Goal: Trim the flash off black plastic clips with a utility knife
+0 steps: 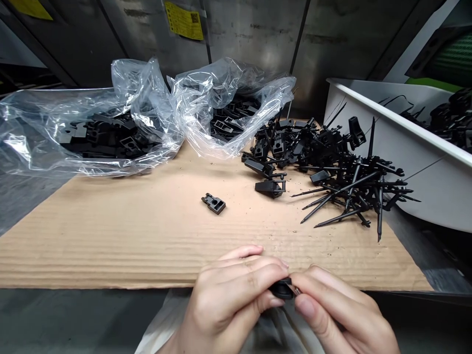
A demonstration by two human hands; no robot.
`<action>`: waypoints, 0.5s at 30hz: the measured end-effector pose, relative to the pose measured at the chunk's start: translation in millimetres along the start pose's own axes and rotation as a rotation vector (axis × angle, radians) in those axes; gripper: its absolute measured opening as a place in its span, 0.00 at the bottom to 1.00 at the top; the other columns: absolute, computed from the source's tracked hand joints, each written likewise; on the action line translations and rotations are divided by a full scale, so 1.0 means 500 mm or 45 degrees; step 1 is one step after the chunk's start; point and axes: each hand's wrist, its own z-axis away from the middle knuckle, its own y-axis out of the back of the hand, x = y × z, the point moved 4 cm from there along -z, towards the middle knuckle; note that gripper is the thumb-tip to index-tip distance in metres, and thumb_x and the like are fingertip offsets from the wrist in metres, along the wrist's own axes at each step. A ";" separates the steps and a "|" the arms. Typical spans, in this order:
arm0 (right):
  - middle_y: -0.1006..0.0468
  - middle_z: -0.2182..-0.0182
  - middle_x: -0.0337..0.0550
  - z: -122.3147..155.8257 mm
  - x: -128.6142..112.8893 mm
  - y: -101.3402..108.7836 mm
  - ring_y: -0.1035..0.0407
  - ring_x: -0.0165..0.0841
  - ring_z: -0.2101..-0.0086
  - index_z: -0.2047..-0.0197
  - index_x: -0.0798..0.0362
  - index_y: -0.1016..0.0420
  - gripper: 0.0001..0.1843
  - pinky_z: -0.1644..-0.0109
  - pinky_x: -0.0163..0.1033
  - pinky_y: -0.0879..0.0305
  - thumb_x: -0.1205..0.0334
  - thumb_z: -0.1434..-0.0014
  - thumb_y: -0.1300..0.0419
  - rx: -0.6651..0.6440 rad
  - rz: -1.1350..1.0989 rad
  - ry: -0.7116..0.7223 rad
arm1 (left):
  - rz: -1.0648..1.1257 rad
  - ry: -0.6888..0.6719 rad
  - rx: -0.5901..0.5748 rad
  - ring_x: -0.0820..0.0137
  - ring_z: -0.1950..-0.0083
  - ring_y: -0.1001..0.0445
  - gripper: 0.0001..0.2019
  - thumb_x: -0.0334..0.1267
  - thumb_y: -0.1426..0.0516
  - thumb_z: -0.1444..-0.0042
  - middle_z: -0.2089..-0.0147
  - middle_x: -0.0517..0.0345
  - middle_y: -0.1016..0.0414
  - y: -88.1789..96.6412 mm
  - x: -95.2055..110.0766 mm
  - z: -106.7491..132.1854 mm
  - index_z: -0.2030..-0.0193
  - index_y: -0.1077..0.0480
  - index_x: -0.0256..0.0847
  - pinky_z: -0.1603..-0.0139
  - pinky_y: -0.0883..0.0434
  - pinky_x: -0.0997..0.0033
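Gripping a black part [282,290] between thumb and fingers of the left hand [232,295], near the cardboard's [147,236] front edge. Pinching a thin piece [297,291] at the part's right end between thumb and forefinger of the right hand [339,309]. Exposed only at the end facing the right hand; cannot tell the long axis under covering fingers. Smooth and rounded where visible.

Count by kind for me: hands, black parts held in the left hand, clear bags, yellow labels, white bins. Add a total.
Hands: 2
Held black part: 1
Clear bags: 2
Yellow labels: 2
White bin: 1
Total: 8
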 end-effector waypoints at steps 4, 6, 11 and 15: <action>0.31 0.82 0.34 -0.017 -0.002 0.016 0.35 0.25 0.81 0.74 0.50 0.28 0.13 0.77 0.28 0.40 0.65 0.40 0.47 -0.006 -0.040 -0.200 | 0.088 0.005 -0.079 0.70 0.58 0.20 0.11 0.29 0.46 0.39 0.59 0.56 0.18 -0.002 0.000 0.000 0.51 0.30 0.40 0.45 0.32 0.72; 0.31 0.83 0.33 -0.015 0.001 0.018 0.37 0.24 0.82 0.73 0.50 0.26 0.13 0.78 0.28 0.41 0.63 0.39 0.47 0.036 -0.037 -0.248 | 0.068 0.009 -0.057 0.70 0.57 0.21 0.11 0.28 0.46 0.39 0.59 0.56 0.18 -0.001 0.000 0.001 0.51 0.30 0.39 0.44 0.32 0.73; 0.28 0.80 0.31 -0.008 0.006 0.019 0.36 0.23 0.81 0.61 0.43 0.24 0.07 0.78 0.25 0.38 0.61 0.40 0.44 0.150 -0.051 -0.124 | -0.030 0.002 -0.012 0.70 0.57 0.20 0.07 0.32 0.46 0.39 0.60 0.56 0.18 0.000 0.004 0.001 0.55 0.29 0.38 0.46 0.32 0.78; 0.26 0.75 0.34 -0.025 -0.006 0.016 0.29 0.25 0.76 0.58 0.46 0.25 0.11 0.75 0.25 0.34 0.66 0.46 0.37 -0.009 0.041 0.046 | -0.062 -0.006 -0.033 0.71 0.64 0.20 0.07 0.34 0.47 0.37 0.62 0.54 0.18 -0.002 0.005 -0.001 0.55 0.30 0.37 0.50 0.30 0.78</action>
